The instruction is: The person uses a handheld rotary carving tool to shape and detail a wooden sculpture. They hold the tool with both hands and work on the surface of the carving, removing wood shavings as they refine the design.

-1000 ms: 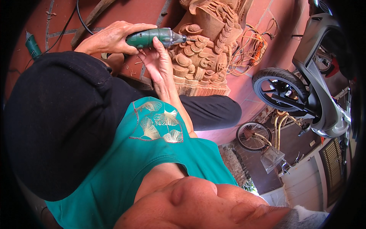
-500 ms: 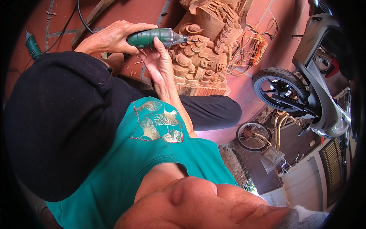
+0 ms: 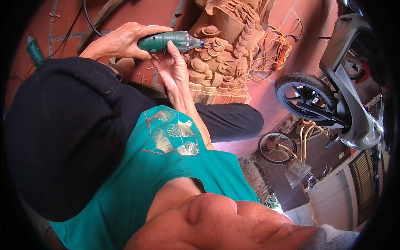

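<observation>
A green rotary tool [image 3: 164, 42] with a grey metal nose lies crosswise in both my hands. My left hand [image 3: 118, 41] wraps round its rear end. Nearer the nose, my right hand [image 3: 175, 68] grips the body, its thumb on top and its fingers beneath. The thin bit [image 3: 209, 44] reaches the carved coin-like shapes on a reddish-brown wood carving [image 3: 221, 62]. Whether the bit touches the wood or sits just above it, I cannot tell. The carving rests beyond my right leg, its surface covered with rounded and layered relief.
A second green tool [image 3: 35, 51] lies on the tiled floor at far left, beside a dark cable. Behind the carving is an orange cord [image 3: 268, 58] in a tangle. A motorbike [image 3: 354, 87] and a bicycle [image 3: 278, 148] stand at right. A wooden bar [image 3: 98, 25] lies at upper left.
</observation>
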The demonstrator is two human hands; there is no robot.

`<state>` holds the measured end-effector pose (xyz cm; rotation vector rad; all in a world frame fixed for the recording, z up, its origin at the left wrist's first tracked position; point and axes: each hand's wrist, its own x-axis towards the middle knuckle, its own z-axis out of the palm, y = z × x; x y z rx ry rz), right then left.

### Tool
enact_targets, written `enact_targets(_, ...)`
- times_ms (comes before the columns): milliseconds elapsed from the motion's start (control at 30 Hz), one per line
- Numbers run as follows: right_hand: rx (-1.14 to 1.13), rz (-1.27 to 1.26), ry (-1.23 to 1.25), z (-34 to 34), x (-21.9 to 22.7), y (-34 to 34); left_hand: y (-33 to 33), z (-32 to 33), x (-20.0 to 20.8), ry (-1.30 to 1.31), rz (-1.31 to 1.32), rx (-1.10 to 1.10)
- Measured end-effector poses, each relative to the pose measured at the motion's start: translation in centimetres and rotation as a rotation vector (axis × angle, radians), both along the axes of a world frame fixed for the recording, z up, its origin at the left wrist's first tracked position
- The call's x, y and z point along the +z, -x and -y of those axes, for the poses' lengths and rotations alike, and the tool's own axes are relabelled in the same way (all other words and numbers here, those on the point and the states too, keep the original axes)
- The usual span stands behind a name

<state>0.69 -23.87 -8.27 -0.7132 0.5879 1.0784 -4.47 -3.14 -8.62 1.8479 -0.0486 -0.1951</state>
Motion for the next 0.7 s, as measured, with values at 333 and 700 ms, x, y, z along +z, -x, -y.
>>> enact_targets(333, -0.004, -0.003, -0.019, 0.20, 0.18, 0.12, -0.17, -0.01, 0.27, 0.002, 0.003, -0.016)
enact_targets(700, -0.024, -0.021, -0.019, 0.32, 0.25, 0.20, -0.12, 0.04, 0.35, 0.005, -0.003, -0.024)
